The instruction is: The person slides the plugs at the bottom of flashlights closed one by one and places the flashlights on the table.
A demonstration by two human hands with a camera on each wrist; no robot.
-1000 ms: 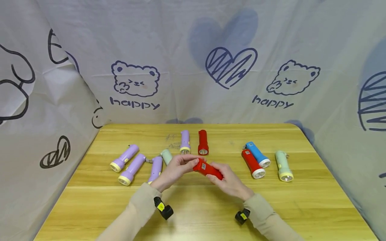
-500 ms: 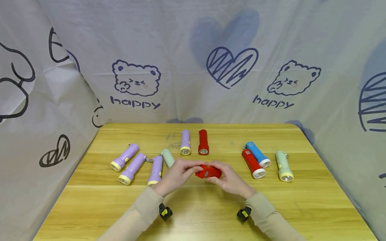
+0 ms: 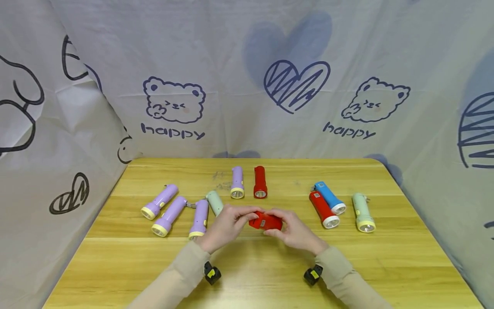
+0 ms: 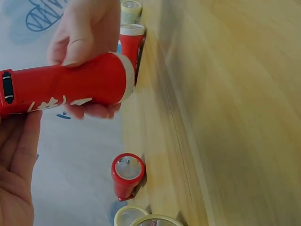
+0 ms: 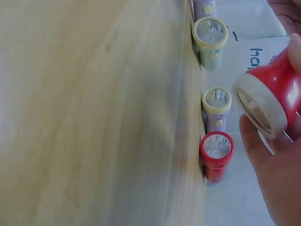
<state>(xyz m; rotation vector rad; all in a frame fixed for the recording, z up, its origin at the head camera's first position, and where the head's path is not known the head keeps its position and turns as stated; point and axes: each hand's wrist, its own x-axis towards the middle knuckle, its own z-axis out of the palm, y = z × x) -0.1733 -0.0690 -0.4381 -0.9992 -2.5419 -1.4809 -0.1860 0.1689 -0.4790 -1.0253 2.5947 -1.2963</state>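
Note:
Above the middle of the table, both hands hold one red flashlight [image 3: 267, 221] with a white lens rim. My left hand [image 3: 225, 227] pinches its tail end between thumb and fingers. Around its body near the head, the fingers and thumb of my right hand [image 3: 295, 231] are curled. The left wrist view shows white markings and a dark piece on the side of this flashlight [image 4: 80, 87]. In the right wrist view its white rim [image 5: 263, 106] and clear lens face down toward the table side. Part of the body is hidden behind the right hand's fingers.
Purple flashlights [image 3: 170, 216] and a pale green flashlight [image 3: 215, 202] lie left of the hands. Behind them are a purple flashlight [image 3: 237, 182] and a red flashlight [image 3: 260, 182]. On the right lie a blue flashlight [image 3: 329, 198], a red flashlight [image 3: 323, 209] and a green flashlight [image 3: 363, 212].
Since one second ago the held flashlight has turned and its label now faces more toward the head camera. The left hand has moved slightly down. Over the last half second hardly anything differs.

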